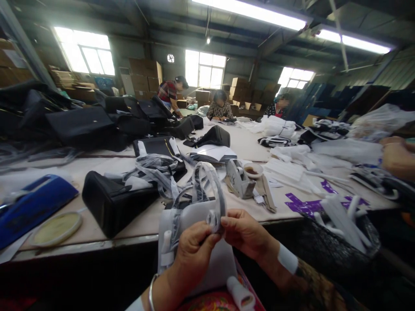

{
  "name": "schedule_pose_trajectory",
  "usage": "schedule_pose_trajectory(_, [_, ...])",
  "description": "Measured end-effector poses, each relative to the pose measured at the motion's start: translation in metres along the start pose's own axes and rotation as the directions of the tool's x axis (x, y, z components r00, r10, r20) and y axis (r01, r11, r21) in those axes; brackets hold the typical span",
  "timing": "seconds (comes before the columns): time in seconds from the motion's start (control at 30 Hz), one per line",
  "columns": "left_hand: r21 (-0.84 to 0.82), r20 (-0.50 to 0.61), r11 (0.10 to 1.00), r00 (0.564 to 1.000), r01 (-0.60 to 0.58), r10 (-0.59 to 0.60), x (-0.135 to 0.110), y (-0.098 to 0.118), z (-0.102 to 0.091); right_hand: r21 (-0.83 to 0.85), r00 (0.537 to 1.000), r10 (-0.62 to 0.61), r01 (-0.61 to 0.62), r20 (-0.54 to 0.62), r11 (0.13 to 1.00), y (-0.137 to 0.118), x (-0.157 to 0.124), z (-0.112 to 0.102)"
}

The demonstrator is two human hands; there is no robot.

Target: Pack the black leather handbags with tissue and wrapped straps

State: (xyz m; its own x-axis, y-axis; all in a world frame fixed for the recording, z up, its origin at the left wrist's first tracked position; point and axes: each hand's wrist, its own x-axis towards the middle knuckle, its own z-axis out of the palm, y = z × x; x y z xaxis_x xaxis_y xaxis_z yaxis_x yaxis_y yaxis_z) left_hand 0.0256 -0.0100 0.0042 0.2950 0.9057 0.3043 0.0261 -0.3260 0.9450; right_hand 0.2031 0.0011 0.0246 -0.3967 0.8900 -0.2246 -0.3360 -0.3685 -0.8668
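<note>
Above the lap, the left hand (196,246) and right hand (244,229) pinch a plastic-wrapped strap (221,196) between thumbs and fingers, its loop rising by the table's (106,245) near edge. A black bag (116,203) and tape dispenser (240,181) flank it; farther off, pale tabletop stretches between dark bags (81,125) and a white bundle (279,126).
</note>
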Motion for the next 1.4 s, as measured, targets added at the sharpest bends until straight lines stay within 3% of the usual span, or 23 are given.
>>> schedule_pose_trajectory(0.07, [0.002,0.048,1.0,0.999,-0.008,0.008,-0.001,-0.003,-0.003,-0.037,0.999,-0.007,0.005,-0.036,0.999,0.002,-0.002,0.003])
schedule_pose_trajectory(0.13, [-0.082,0.122,0.991,0.988,0.108,-0.097,0.002,-0.005,-0.008,-0.258,0.99,-0.134,0.119,-0.041,0.959,0.004,-0.005,0.006])
schedule_pose_trajectory(0.17, [-0.167,0.157,0.965,0.972,0.202,-0.177,0.004,-0.005,-0.01,-0.421,0.97,-0.241,0.213,-0.013,0.881,0.004,-0.006,0.008])
schedule_pose_trajectory(0.23, [-0.366,0.206,0.847,0.921,0.386,-0.33,0.008,-0.006,-0.012,-0.708,0.885,-0.449,0.396,0.124,0.584,0.006,-0.009,0.01])
schedule_pose_trajectory(0.3, [-0.543,0.206,0.691,0.874,0.477,-0.441,0.013,-0.005,-0.009,-0.839,0.788,-0.546,0.481,0.285,0.256,0.007,-0.009,0.01])
schedule_pose_trajectory(0.37, [-0.66,0.181,0.579,0.849,0.48,-0.497,0.015,-0.002,-0.005,-0.864,0.738,-0.571,0.495,0.36,0.094,0.007,-0.009,0.008])
schedule_pose_trajectory(0.4, [-0.687,0.158,0.557,0.845,0.466,-0.511,0.015,0.0,-0.003,-0.862,0.736,-0.572,0.498,0.362,0.096,0.006,-0.009,0.007])
schedule_pose_trajectory(0.43, [-0.679,0.13,0.58,0.851,0.45,-0.508,0.014,0.002,-0.002,-0.848,0.758,-0.558,0.503,0.338,0.169,0.005,-0.008,0.006])
schedule_pose_trajectory(0.5, [-0.521,0.041,0.761,0.902,0.387,-0.431,0.009,0.006,-0.003,-0.72,0.861,-0.441,0.472,0.253,0.508,0.002,-0.007,0.003])
schedule_pose_trajectory(0.57, [-0.223,-0.038,0.947,0.968,0.232,-0.246,0.003,0.008,-0.004,-0.432,0.958,-0.223,0.281,0.181,0.857,0.001,-0.005,0.002])
schedule_pose_trajectory(0.6, [-0.09,-0.05,0.987,0.989,0.136,-0.14,-0.001,0.008,-0.005,-0.28,0.981,-0.121,0.161,0.155,0.946,0.001,-0.004,0.002])
schedule_pose_trajectory(0.7, [0.059,-0.04,0.998,0.999,0.004,-0.001,-0.009,0.004,-0.007,-0.058,1.0,-0.009,0.01,0.028,0.998,0.003,-0.001,0.006])
schedule_pose_trajectory(0.8, [-0.126,0.08,0.971,0.978,0.202,-0.193,-0.008,0.0,-0.012,-0.227,0.99,-0.137,0.128,-0.025,0.965,0.003,-0.002,0.013])
schedule_pose_trajectory(0.87, [-0.388,0.232,0.817,0.903,0.426,-0.361,-0.004,0.0,-0.016,-0.466,0.953,-0.291,0.296,0.086,0.834,0.002,-0.003,0.016])
schedule_pose_trajectory(0.97, [-0.634,0.347,0.496,0.791,0.594,-0.504,0.004,0.001,-0.019,-0.722,0.829,-0.438,0.535,0.349,0.438,0.003,-0.004,0.014])
schedule_pose_trajectory(1.07, [-0.678,0.317,0.414,0.75,0.607,-0.581,0.007,0.0,-0.017,-0.826,0.75,-0.437,0.563,0.497,0.026,0.008,-0.002,0.009])
schedule_pose_trajectory(1.1, [-0.67,0.302,0.424,0.745,0.61,-0.595,0.007,-0.001,-0.016,-0.838,0.749,-0.422,0.544,0.511,-0.049,0.009,-0.002,0.008])
schedule_pose_trajectory(1.13, [-0.648,0.278,0.456,0.747,0.61,-0.604,0.007,-0.001,-0.015,-0.845,0.761,-0.404,0.532,0.507,-0.058,0.01,-0.002,0.007])
schedule_pose_trajectory(1.17, [-0.608,0.242,0.515,0.759,0.604,-0.605,0.005,0.0,-0.014,-0.85,0.786,-0.387,0.527,0.482,0.012,0.01,-0.003,0.006])
schedule_pose_trajectory(1.2, [-0.545,0.188,0.6,0.783,0.586,-0.593,0.003,0.001,-0.013,-0.841,0.822,-0.363,0.518,0.438,0.156,0.009,-0.003,0.005])
schedule_pose_trajectory(1.3, [-0.247,-0.018,0.866,0.892,0.434,-0.452,-0.006,0.006,-0.008,-0.599,0.953,-0.198,0.299,0.231,0.743,0.005,-0.001,0.005])
schedule_pose_trajectory(1.33, [-0.14,-0.078,0.92,0.922,0.367,-0.38,-0.009,0.008,-0.006,-0.474,0.98,-0.12,0.183,0.159,0.861,0.004,0.001,0.006])
schedule_pose_trajectory(1.4, [0.021,-0.153,0.966,0.956,0.256,-0.25,-0.015,0.009,-0.003,-0.29,0.999,-0.008,0.018,0.034,0.957,0.004,0.004,0.01])
